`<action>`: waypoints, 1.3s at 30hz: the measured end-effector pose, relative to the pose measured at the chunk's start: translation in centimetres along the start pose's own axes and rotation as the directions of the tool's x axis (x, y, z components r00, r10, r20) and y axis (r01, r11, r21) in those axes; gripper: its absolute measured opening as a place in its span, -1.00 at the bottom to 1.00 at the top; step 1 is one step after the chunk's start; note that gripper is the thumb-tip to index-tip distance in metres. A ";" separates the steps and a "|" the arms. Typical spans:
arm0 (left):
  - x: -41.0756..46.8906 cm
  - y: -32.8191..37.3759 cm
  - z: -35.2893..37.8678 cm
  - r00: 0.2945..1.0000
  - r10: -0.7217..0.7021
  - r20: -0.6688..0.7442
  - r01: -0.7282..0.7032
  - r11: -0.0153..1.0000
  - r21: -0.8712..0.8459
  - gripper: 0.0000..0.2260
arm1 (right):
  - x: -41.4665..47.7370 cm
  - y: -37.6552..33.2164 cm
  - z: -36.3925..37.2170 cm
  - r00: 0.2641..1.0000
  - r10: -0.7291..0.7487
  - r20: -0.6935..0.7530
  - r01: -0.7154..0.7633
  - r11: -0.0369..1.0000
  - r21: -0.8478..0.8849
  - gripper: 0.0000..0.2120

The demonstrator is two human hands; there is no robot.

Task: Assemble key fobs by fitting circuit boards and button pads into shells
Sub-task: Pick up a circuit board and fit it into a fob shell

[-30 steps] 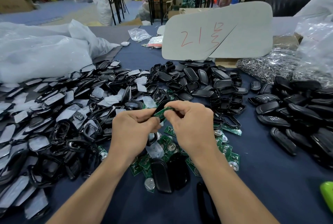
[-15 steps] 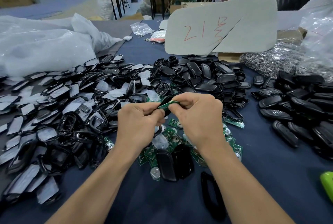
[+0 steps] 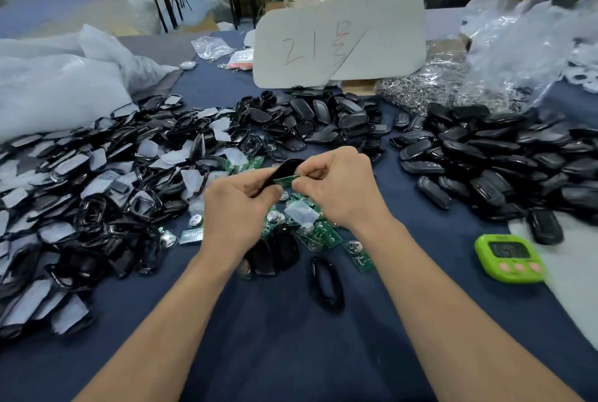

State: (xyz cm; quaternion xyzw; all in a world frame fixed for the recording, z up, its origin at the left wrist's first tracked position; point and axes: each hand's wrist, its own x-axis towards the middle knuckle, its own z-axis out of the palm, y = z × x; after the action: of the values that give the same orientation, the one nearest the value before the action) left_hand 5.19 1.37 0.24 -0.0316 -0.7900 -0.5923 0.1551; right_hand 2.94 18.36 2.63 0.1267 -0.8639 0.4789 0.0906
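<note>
A small green circuit board [image 3: 286, 180] sits tilted against a glossy black shell [image 3: 284, 168], both held up at the frame's centre, above loose green boards [image 3: 323, 235] lying flat.

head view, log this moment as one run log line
step: fitting | left hand: grips black shell | right hand: pinches green circuit board against shell | seating: unclear | spare boards: on table below hands
</note>
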 end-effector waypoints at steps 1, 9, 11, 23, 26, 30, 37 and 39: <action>-0.2 -0.2 0.1 1.000 -0.014 0.023 0.014 1.000 0.007 -0.40 | -0.2 0.2 0.0 1.000 0.005 0.011 -0.005 1.000 -0.012 -0.94; -0.4 -1.5 0.2 0.994 -0.042 0.103 0.040 0.999 0.018 -0.44 | -0.3 2.6 1.2 0.996 0.088 0.034 -0.091 0.989 0.114 -0.84; -0.1 -1.8 0.2 0.994 -0.047 0.098 0.045 0.999 0.024 -0.45 | -0.1 2.8 2.0 0.998 0.043 -0.036 -0.039 0.995 0.089 -0.82; -1.3 0.5 1.1 0.996 0.090 -0.009 -0.087 0.979 0.183 -0.59 | -1.5 2.4 2.8 0.966 0.005 -0.259 0.027 0.993 0.119 -0.91; -1.6 0.7 1.2 0.992 0.126 -0.002 -0.123 0.969 0.213 -0.60 | -1.7 2.2 2.7 0.962 0.026 -0.271 0.009 0.992 0.128 -0.92; -1.5 0.6 1.1 0.995 0.099 0.006 -0.099 0.987 0.129 -0.53 | -1.8 2.0 2.6 0.962 0.044 -0.268 0.000 0.987 0.161 -0.91; -0.9 -0.4 1.2 0.997 0.083 0.004 -0.083 0.994 0.066 -0.56 | -1.4 2.3 2.8 0.962 0.075 -0.264 -0.028 0.983 0.180 -0.79; -0.6 -0.8 1.2 0.997 0.074 0.003 -0.074 0.996 0.057 -0.57 | -1.3 2.3 2.9 0.965 0.062 -0.255 -0.020 0.987 0.162 -0.79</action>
State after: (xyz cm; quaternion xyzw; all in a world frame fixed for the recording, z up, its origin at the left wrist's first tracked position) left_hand 5.35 2.31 -0.95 -0.0568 -0.8049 -0.5634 0.1773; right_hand 3.38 17.23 -1.16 0.0518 -0.8064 0.5602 0.1825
